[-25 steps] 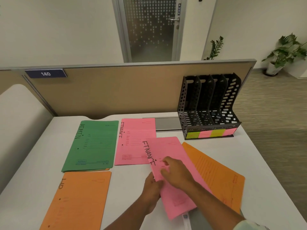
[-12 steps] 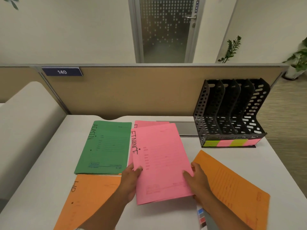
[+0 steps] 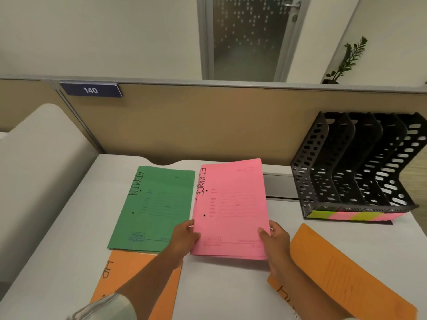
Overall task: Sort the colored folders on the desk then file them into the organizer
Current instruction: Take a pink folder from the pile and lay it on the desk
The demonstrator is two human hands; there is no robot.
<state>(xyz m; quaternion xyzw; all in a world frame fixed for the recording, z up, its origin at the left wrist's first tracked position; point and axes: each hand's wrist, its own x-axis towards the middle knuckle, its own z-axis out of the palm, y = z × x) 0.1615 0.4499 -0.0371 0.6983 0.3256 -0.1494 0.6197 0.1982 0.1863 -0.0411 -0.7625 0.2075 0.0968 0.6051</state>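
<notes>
A pink folder marked FINANCE (image 3: 231, 204) lies on top of another pink folder, whose edges peek out beneath it. My left hand (image 3: 184, 236) grips its lower left edge and my right hand (image 3: 276, 239) pinches its lower right corner. To its left lies a green folder marked ADMIN (image 3: 157, 209). An orange folder marked HR (image 3: 120, 276) sits near the front left, partly under my left arm. Another orange folder (image 3: 342, 273) lies at an angle at the front right. The black four-slot organizer (image 3: 355, 167) stands at the back right, its slots holding nothing.
The white desk (image 3: 64, 239) is backed by a tan partition (image 3: 208, 125) with a blue plate reading 140 (image 3: 91, 90). A grey cable flap (image 3: 279, 185) lies between the pink folders and the organizer. Green and pink sticky labels (image 3: 353, 215) run along the organizer's base.
Both hands carried the pink folder from above the right orange folder leftward and away, squaring it onto the other pink folder. The view shifted left and closer.
</notes>
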